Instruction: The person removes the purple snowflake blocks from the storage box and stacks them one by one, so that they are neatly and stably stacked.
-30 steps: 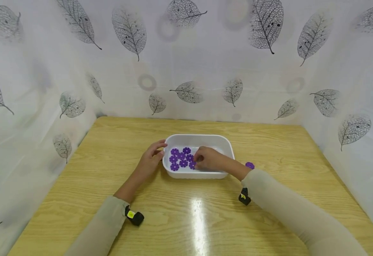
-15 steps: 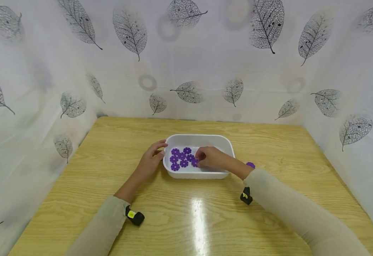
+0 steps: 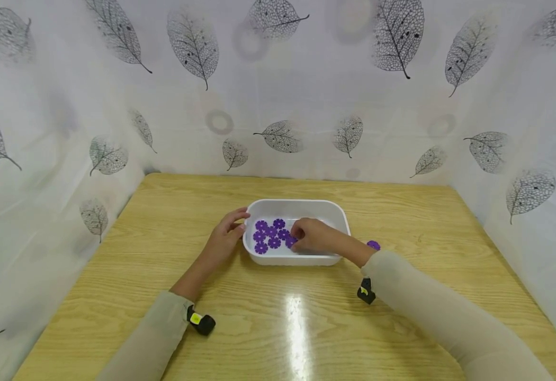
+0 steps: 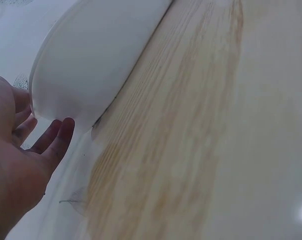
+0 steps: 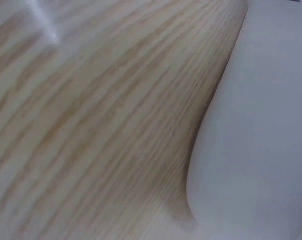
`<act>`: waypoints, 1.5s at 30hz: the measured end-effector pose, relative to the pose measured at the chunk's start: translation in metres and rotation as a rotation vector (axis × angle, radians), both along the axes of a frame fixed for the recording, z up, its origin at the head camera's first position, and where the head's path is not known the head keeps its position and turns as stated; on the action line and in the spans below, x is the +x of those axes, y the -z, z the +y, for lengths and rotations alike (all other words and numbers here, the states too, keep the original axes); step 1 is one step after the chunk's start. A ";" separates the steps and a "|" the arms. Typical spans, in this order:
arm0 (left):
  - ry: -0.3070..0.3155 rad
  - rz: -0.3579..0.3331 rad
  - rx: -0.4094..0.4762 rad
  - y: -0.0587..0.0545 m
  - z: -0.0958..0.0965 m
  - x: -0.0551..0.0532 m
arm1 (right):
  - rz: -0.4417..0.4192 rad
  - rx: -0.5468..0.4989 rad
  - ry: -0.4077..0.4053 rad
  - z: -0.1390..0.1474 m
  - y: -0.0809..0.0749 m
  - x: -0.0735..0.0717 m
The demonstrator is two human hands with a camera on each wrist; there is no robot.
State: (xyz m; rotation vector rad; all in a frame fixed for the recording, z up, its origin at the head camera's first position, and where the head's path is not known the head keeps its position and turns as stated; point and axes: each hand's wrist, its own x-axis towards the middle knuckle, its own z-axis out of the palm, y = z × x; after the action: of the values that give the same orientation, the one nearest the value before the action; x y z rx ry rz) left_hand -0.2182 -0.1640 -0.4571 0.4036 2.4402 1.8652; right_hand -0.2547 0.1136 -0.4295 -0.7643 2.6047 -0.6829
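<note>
Inside a white plastic tray (image 3: pixel 297 261), my right hand (image 3: pixel 313 235) has its fingers curled at the edge of a purple notched, flower-shaped disc (image 3: pixel 290 242) and seems to pinch it; the fingertips are partly hidden. Several like purple discs (image 3: pixel 260 236) lie flat to its left on the tray floor. My left hand (image 3: pixel 223 238) touches the tray's left end with loosely extended fingers. The left wrist view shows the fingers (image 4: pixel 58 142) against the tray's outer wall (image 4: pixel 91 60). In the right wrist view only the tray's side (image 5: pixel 250 130) shows, without the hand.
Another purple disc (image 3: pixel 373 245) lies on the wooden table (image 3: pixel 240 317), right of the tray and partly behind the right forearm. A white leaf-print curtain (image 3: pixel 297 95) stands behind the table and along both sides.
Between one second and half a second ago, the disc at my right fingertips shifted slightly to the right and away. Both hands stay almost in place, and the tray looks still.
</note>
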 end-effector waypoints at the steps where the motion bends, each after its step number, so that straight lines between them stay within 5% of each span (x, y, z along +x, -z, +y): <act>1: -0.001 0.000 0.000 0.000 0.000 0.000 | -0.002 -0.003 0.003 0.000 0.000 0.000; 24: -0.001 0.016 -0.007 0.000 0.000 -0.001 | 0.003 -0.028 0.005 0.002 0.005 -0.001; 45: 0.006 0.009 0.003 0.001 -0.001 -0.001 | 0.093 -0.049 -0.037 0.005 0.003 0.002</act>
State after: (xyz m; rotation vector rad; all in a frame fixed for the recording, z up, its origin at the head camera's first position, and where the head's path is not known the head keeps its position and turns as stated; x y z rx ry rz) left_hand -0.2188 -0.1650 -0.4580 0.4204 2.4394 1.8683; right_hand -0.2523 0.1184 -0.4325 -0.8769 2.6579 -0.7191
